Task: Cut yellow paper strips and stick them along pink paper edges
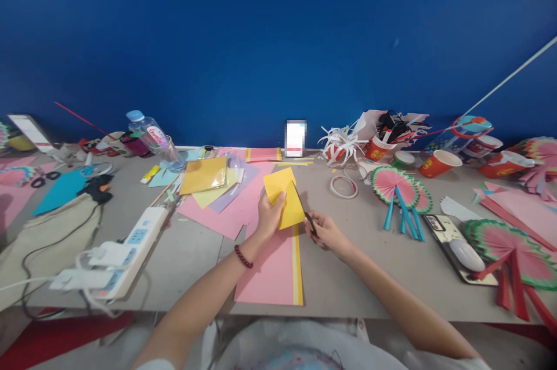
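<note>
My left hand (270,213) grips a sheet of yellow paper (290,207), thumb on top, above the table. Closed round the handles of dark scissors (310,222), my right hand (324,229) sits at the sheet's right edge. The scissor blades run up along the yellow paper, where a slit separates its upper corner from the rest. Beneath both hands lies a long pink sheet (265,277) with yellow strips along its right side. More pink paper and a packet of yellow paper (203,175) lie to the left.
A white power strip (139,242) with plugs and a water bottle (155,139) stand left. A phone (296,138) leans on the blue wall. Rightward are a tape roll (343,187), paper fans (395,187), paper cups (439,163) and a mouse (466,255) on another phone.
</note>
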Motion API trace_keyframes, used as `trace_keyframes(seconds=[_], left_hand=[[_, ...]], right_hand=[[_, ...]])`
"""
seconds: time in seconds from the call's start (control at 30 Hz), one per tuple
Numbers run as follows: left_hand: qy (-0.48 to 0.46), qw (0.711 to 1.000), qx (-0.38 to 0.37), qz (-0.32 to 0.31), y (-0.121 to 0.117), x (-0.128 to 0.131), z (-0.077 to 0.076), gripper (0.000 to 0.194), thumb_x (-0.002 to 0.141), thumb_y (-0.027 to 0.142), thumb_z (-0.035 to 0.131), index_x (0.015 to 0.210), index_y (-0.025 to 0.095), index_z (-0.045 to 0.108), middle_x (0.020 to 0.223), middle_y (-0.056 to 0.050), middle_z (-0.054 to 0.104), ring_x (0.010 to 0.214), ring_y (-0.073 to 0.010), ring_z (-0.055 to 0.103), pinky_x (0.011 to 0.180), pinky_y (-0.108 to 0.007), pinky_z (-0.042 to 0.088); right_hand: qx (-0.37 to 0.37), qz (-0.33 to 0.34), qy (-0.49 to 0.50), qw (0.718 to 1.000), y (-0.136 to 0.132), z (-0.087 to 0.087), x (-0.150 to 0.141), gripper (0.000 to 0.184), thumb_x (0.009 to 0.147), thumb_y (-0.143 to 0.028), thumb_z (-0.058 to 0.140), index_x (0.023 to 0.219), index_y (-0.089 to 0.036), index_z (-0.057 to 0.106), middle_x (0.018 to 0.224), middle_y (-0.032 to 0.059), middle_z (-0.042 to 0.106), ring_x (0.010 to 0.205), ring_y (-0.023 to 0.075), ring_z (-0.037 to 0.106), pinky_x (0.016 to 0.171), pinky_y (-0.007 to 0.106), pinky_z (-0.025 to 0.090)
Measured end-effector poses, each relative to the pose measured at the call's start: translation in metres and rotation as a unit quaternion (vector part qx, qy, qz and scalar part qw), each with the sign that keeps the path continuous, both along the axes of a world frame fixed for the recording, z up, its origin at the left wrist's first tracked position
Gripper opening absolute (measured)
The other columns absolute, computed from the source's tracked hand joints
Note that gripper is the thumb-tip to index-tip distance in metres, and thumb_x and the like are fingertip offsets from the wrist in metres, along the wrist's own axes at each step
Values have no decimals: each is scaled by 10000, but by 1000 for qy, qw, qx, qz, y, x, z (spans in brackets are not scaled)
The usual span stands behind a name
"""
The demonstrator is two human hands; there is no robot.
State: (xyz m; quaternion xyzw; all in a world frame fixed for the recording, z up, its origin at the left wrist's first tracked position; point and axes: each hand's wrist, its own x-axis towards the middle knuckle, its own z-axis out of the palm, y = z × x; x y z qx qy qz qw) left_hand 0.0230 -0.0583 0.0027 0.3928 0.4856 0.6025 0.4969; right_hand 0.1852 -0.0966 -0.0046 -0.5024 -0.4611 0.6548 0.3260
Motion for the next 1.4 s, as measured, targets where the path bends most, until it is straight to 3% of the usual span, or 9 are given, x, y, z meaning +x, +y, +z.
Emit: trace_keyframes(seconds=[0.33, 0.67, 1.07, 1.4], left_hand=[[-19, 1000, 0, -19, -3, 4, 5, 372, 687, 418, 741, 924, 155, 629, 934, -104, 716, 778, -209, 683, 656, -307, 543], [-13, 1000, -3, -27, -2, 4, 2, 368, 703, 431, 729, 926, 156, 626, 929, -102, 719, 773, -205, 688, 656, -304, 545], [2, 997, -17, -70, -3, 5, -6, 362, 730, 422, 715, 945, 144, 628, 942, -116, 712, 758, -200, 685, 655, -303, 546], [-4, 997, -15, -74, -4, 5, -3, 394, 718, 443, 719, 941, 131, 627, 941, -121, 708, 746, -198, 679, 646, -298, 539]], right_hand=[[-15, -10, 35, 999, -1, 3, 1, 486, 698, -648, 631, 773, -209, 437, 520, -96, 512, 279, 4, 247, 260, 143, 149], [-14, -29, -2, 999, -1, 9, -2, 512, 657, -672, 631, 756, -217, 417, 501, -110, 469, 277, -1, 219, 265, 147, 123], [-27, -34, 31, 999, 1, 3, 2, 540, 645, -685, 645, 791, -218, 415, 495, -99, 509, 282, 1, 240, 266, 134, 137], [-26, -38, 34, 998, 2, 0, 2, 533, 644, -675, 652, 789, -220, 417, 482, -108, 504, 265, 3, 235, 248, 134, 125]])
